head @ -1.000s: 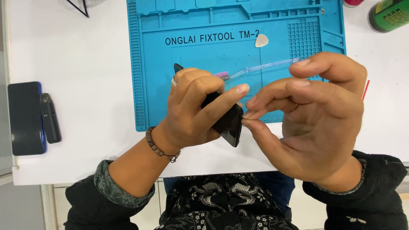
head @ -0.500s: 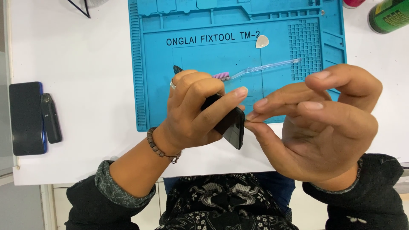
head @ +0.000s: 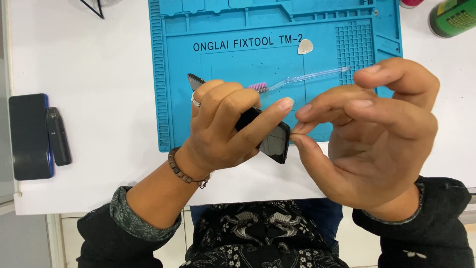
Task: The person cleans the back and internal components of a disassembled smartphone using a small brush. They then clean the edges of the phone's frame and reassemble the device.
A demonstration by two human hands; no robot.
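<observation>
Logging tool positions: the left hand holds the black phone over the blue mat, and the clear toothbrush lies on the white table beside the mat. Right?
Not quite. The head view shows the toothbrush lying on the blue mat, not the table. The left hand does hold the phone over the mat.

On the blue work mat (head: 223, 124) in front of you lie a clear-handled toothbrush (head: 297, 79) with pink bristles and, just above it, a pale pick (head: 305, 46). At your far left sit a dark phone (head: 30, 136) and a slim black device (head: 58, 136) touching it, and a green can (head: 453, 17) stands at the top right corner.
</observation>
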